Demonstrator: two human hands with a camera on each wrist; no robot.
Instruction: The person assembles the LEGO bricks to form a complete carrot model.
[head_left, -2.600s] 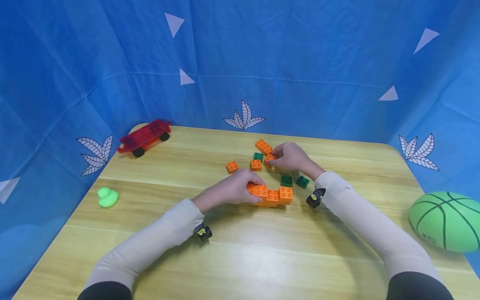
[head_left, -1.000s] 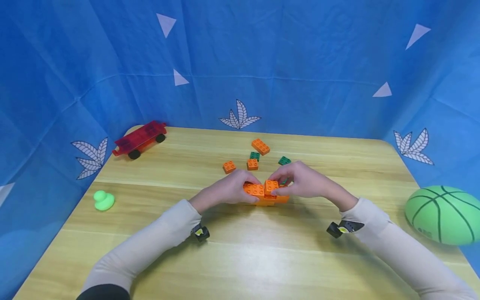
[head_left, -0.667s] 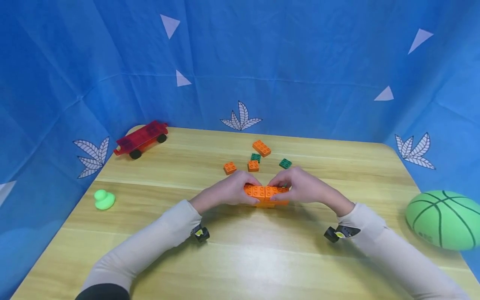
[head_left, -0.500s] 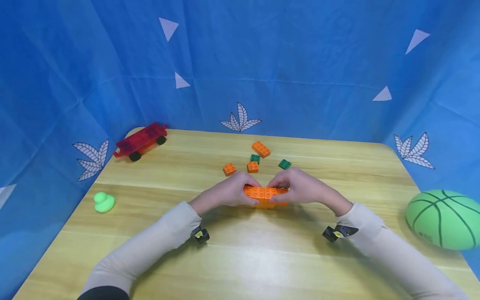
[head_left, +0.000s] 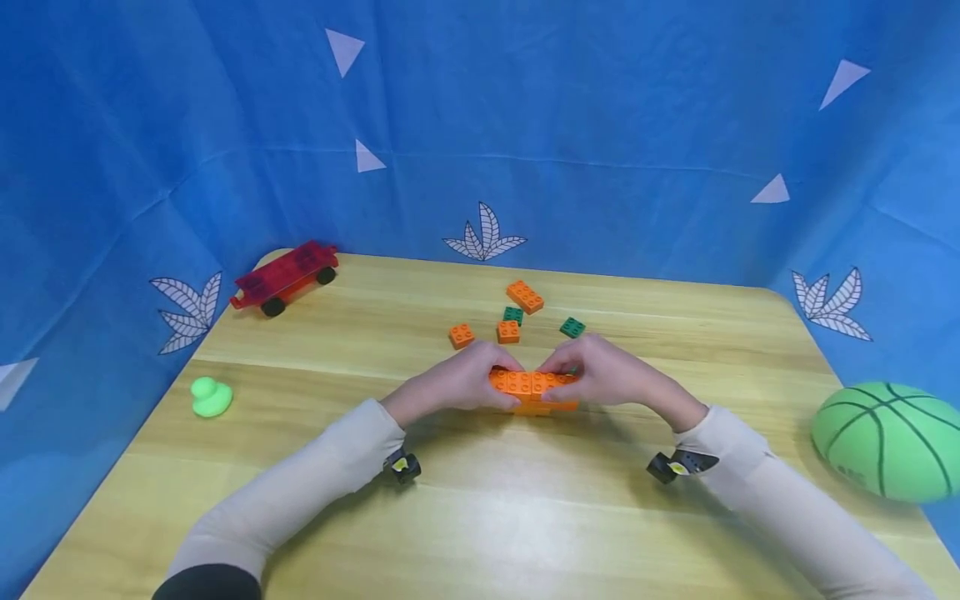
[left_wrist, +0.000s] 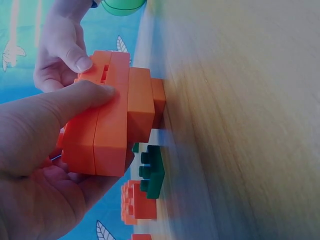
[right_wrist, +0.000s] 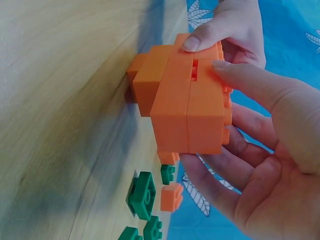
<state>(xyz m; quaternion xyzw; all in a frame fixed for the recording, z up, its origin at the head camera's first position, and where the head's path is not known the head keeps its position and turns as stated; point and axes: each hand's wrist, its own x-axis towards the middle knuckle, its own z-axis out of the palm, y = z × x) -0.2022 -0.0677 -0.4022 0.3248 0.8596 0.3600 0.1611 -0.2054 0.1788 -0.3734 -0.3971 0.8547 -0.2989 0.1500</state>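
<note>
Both hands are on a stack of orange toy building bricks at mid-table. My left hand grips its left end, thumb on the near face and fingers behind, as the left wrist view shows. My right hand holds the upper row at the right, its thumb pressed to the near face of a top brick. Lower layers step inward toward the wood in the right wrist view. A narrow slot shows between upper layers near both thumbs. The stack's far side is hidden by the fingers.
Behind the stack lie loose orange bricks, a longer orange brick and green bricks. A green duck stands left, a red wheeled toy back left, a green ball right. Blue cloth hangs around the table.
My right hand has brought an orange brick from the back to the stack and lowered it into the gap in the top row. A green brick lies farther back. Lately both hands stay still.
</note>
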